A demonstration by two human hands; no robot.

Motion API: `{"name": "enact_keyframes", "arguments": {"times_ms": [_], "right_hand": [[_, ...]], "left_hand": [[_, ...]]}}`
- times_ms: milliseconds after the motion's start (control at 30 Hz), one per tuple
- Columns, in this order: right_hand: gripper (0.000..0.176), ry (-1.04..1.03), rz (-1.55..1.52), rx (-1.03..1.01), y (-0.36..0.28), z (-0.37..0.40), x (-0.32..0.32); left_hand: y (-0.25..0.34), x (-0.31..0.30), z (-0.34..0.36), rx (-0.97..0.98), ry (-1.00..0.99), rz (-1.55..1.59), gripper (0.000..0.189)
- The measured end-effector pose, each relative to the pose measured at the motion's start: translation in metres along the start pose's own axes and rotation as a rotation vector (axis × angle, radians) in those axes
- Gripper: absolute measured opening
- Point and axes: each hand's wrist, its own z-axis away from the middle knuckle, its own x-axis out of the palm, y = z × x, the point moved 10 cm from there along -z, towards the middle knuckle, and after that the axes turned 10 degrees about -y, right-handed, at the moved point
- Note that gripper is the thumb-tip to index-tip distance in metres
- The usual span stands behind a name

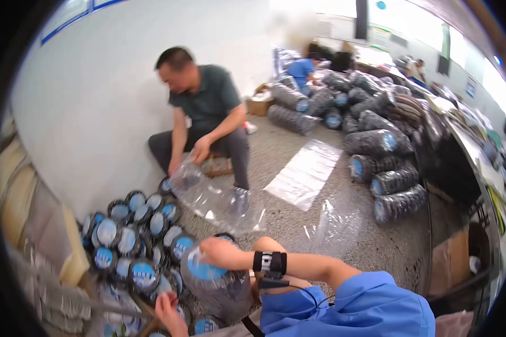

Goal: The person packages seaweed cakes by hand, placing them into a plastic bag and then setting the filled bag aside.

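My right hand [225,254], with a black band on the wrist, is closed on the upper part of a clear plastic bag [225,292]. Through the film shows a round blue label [208,268] on the item inside. Lower left, my left hand [171,315] has its fingers drawn together beside the pile; what they hold, if anything, is not clear. Around it lie several black round items with blue labels [143,275], heaped on the floor against the wall.
A seated co-worker [205,106] handles another clear plastic bag [208,194]. Flat plastic sheets [306,174] lie on the floor. Wrapped black rolls [399,199] are stacked to the right, near a cardboard box [452,261]. More people sit behind.
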Motion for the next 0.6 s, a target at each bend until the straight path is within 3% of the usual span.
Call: {"name": "enact_keyframes", "arguments": {"times_ms": [33,67,100,167,200,233,267,300,367,433,467,500,533,567,600], "right_hand": [[0.027,0.098,-0.057,0.129,0.027,0.002,-0.032],[0.024,0.198,-0.198,0.263,0.051,0.017,-0.082],[0.022,0.295,-0.343,0.392,0.074,0.045,-0.134],[0.013,0.832,0.021,0.18,0.134,0.117,-0.232],[0.015,0.966,0.349,0.257,0.177,0.166,-0.274],[0.019,1.239,-0.105,0.199,0.213,0.236,-0.32],[0.024,1.394,-0.303,0.269,0.272,0.306,-0.351],[0.028,1.503,-0.408,0.113,0.353,0.366,-0.377],[0.03,2.104,-0.768,0.352,0.305,0.422,-0.382],[0.026,2.043,-0.868,0.123,0.346,0.434,-0.406],[0.017,1.887,-0.797,0.102,0.368,0.429,-0.414],[0.015,1.63,-0.679,0.228,0.361,0.408,-0.417],[0.016,1.528,-0.562,0.407,0.373,0.4,-0.404],[0.017,1.405,-0.457,0.587,0.388,0.396,-0.38],[0.015,1.288,-0.309,0.704,0.395,0.395,-0.349]], "left_hand": [[0.002,-0.003,0.0,-0.014,-0.01,-0.006,0.015],[0.049,0.03,0.027,-0.047,-0.124,-0.271,0.034],[0.052,0.035,0.031,-0.021,-0.084,-0.288,0.036],[0.043,0.038,0.032,-0.02,-0.103,-0.276,0.034],[0.037,0.037,0.032,-0.015,-0.122,-0.278,0.034],[0.029,0.036,0.03,-0.017,-0.144,-0.266,0.033],[0.023,0.037,0.028,-0.019,-0.165,-0.252,0.032],[0.019,0.04,0.026,-0.01,-0.179,-0.248,0.032],[0.014,0.053,0.024,0.021,-0.227,-0.272,0.029],[-0.004,0.06,0.023,-0.093,-0.168,-0.139,0.025],[-0.004,0.07,0.024,-0.107,-0.188,-0.157,0.024],[-0.005,0.077,0.025,-0.125,-0.205,-0.179,0.024],[0.003,0.087,0.023,-0.018,-0.302,-0.385,0.026],[-0.007,0.084,0.022,-0.045,-0.302,-0.416,0.026],[-0.001,0.089,0.024,0.135,-0.367,-0.645,0.028]]}}
